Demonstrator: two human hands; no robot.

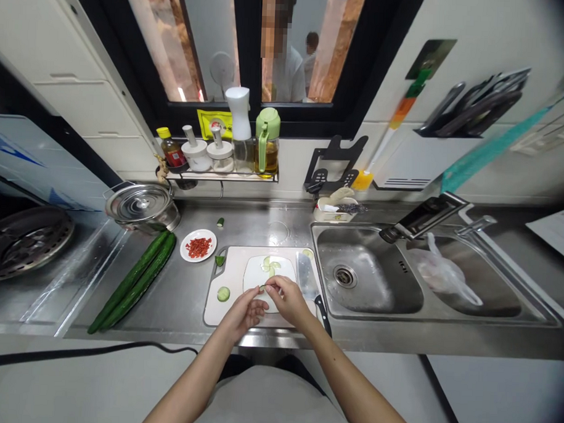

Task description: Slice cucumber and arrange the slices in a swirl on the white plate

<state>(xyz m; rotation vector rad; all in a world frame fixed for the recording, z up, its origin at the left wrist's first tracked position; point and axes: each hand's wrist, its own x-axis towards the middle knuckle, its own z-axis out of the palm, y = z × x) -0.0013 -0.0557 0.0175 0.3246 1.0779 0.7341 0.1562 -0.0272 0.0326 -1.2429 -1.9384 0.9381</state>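
Note:
My left hand [247, 311] and my right hand [285, 300] meet above a white plate [251, 274]. Between their fingertips is a small cucumber slice [262, 289], pinched from both sides. Pale cucumber slices [271, 265] lie grouped on the plate. Beneath it is a white cutting board [214, 311], with a cucumber round [223, 294] on its left part. A cleaver [307, 274] with a black handle rests on the board's right side. A green cucumber end piece [220, 260] sits by the board's upper left corner.
Two whole cucumbers [136, 280] and a small plate of chopped red pieces [198, 245] lie to the left. Behind them stands a lidded steel pot [143, 205]. A double sink [368, 310] with a faucet [423, 217] is on the right; a plastic bag [444, 276] lies in it.

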